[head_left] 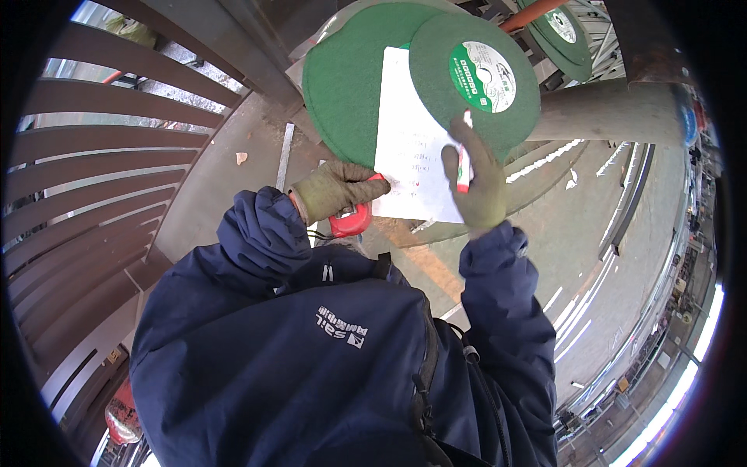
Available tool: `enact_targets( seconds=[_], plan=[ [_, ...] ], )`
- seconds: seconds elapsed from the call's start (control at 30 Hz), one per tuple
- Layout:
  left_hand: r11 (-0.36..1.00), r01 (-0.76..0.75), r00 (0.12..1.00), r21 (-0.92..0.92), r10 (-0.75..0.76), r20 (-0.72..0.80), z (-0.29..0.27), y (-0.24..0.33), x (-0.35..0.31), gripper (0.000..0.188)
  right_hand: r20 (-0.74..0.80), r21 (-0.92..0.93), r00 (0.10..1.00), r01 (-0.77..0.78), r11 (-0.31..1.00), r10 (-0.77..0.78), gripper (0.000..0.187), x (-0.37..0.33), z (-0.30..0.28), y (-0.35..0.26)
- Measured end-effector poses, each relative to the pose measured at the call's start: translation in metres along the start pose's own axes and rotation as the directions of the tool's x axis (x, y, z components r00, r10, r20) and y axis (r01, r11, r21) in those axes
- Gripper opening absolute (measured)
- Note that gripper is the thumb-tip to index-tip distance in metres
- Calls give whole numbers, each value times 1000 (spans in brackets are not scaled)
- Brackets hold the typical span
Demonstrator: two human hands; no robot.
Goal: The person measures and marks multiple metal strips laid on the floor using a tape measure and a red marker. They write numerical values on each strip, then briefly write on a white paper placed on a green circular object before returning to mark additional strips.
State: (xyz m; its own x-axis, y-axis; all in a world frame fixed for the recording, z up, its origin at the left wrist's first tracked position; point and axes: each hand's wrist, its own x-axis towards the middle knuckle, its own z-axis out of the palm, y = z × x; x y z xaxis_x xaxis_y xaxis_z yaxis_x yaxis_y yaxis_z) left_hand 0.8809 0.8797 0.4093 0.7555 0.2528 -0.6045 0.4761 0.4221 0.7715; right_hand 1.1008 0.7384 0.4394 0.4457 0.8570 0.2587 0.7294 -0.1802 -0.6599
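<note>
My left hand (336, 189), in an olive work glove, grips a red tape measure (352, 221) and presses on the lower left edge of a white sheet of paper (410, 148). My right hand (480, 183), also gloved, holds a red and white marker pen (464, 165) upright against the sheet's right side. The sheet lies over a large green cutting disc (342, 86). A second green disc (475, 78) with a white and green label overlaps the sheet's top right corner.
A third green disc (562, 31) shows at the top right beside an orange bar (527, 15). A thick grey pipe (615, 113) runs to the right. Brown curved metal slats (101, 156) fill the left. Thin metal strips (580, 311) lie on the concrete floor.
</note>
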Motion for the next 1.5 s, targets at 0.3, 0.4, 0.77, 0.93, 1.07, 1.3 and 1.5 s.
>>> enact_targets(
  seconds=[0.3,0.4,0.77,0.93,1.07,1.3,1.5],
  plan=[
    [996,-2,1000,-93,3,11,-3,-21,10,32,196,312,979,-14,950,-50,38,-59,21,-30],
    [993,20,1000,-112,-17,26,0,-9,2,33,174,301,983,6,954,-61,41,-59,23,-31],
    [997,-5,999,-79,9,53,-2,-7,1,30,191,255,981,-21,967,-29,42,-63,26,-29],
    [995,-52,996,-82,57,64,-4,-15,5,29,146,239,987,30,970,-67,43,-65,29,-26],
    [992,-94,994,-88,99,53,-6,-23,11,28,138,193,987,57,980,-85,43,-64,31,-26],
    [997,-7,999,-72,10,35,-3,-17,8,27,125,205,989,56,977,-83,42,-65,33,-24],
    [995,-17,998,-101,22,50,-4,-22,11,29,150,217,986,44,975,-78,40,-64,28,-27]
  ],
)
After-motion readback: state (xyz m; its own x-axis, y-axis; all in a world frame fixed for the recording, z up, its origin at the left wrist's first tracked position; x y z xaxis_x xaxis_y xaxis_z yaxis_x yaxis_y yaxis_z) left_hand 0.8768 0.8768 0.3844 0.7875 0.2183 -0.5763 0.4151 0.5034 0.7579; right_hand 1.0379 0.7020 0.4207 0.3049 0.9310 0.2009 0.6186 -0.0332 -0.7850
